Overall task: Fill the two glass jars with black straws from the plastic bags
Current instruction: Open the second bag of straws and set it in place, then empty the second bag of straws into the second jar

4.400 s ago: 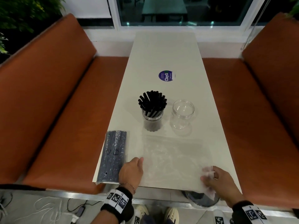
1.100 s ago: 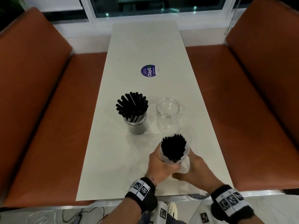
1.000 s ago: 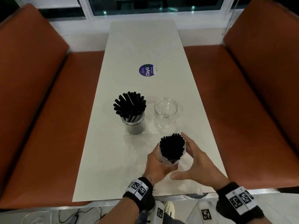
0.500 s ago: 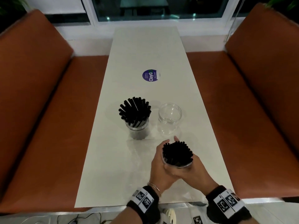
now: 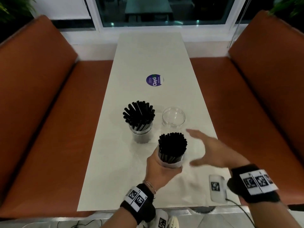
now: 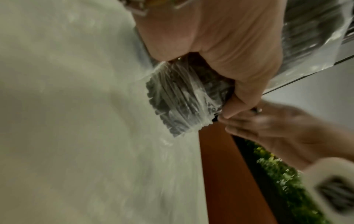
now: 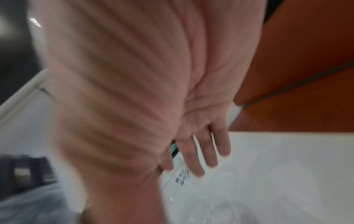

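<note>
The left hand (image 5: 162,168) is wrapped around a bundle of black straws (image 5: 172,145) that stands upright in its clear plastic bag (image 5: 171,163), fingers and thumb curled about the lower part while the straw tips stick out above the bag's mouth; in the left wrist view the crinkled bag bottom (image 6: 184,103) shows below the closed fingers. The right hand (image 5: 213,152) hovers just to the right of the bundle with its fingers spread and straight, holding nothing, and it is blurred. Beyond the bundle, toward the window, the empty glass jar (image 5: 173,118) stands upright on the white bench (image 5: 148,55), close to the right hand's fingertips. Left of the empty jar and just beside it stands the filled glass jar (image 5: 140,129), its black straws fanning out above the rim. Further beyond the empty jar lies a round purple sticker (image 5: 153,80) on the bench. A flat clear plastic sheet (image 5: 194,183) lies on the bench nearer than the empty jar, under the hands. Orange seats (image 5: 49,112) flank the bench on both sides.
</note>
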Available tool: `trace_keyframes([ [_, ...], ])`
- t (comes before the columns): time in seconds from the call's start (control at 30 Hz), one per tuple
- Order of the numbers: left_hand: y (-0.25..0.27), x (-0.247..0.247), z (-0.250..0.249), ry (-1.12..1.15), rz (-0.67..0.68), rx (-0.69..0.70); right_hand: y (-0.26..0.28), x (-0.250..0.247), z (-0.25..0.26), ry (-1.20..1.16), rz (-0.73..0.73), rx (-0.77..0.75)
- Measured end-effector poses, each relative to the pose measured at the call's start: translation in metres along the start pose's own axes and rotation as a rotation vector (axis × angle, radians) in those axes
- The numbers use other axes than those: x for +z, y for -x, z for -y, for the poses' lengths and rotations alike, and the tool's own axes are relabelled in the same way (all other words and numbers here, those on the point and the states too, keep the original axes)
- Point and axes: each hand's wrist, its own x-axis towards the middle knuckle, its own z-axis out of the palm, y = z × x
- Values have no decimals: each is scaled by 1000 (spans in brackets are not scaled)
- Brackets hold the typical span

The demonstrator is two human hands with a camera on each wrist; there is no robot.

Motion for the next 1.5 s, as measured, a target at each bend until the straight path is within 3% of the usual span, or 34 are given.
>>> trace_keyframes([
  [0.17, 10, -34, -34, -134, -25, 77, -64, -16, 20, 57, -367, -33],
  [0.3, 12, -52, -57, -331, -4, 46, -108, -1, 24, -19, -390, -74],
  [0.47, 12, -60, -80, -693, -30, -19, -119, 22, 17, -70, -508, -73],
  [0.73, -7, -25, -111, -1056, 139, -117, -90, 19, -14, -64, -433, -44],
  [0.9, -27, 12, -141, -1410, 211, -10, -68, 11, -24, -52, -412, -50],
  [1.17, -45, 46, -183, -1843, 309, 9, -39, -14, -16, -52, -453, -171],
  [1.3, -47, 59, -195, -1986, 363, -25, -49, -10, -7, 21, -382, -261],
  [1.5, -53, 67, -198, -2023, 365, -50, -69, 5, -6, -8, -367, -203],
])
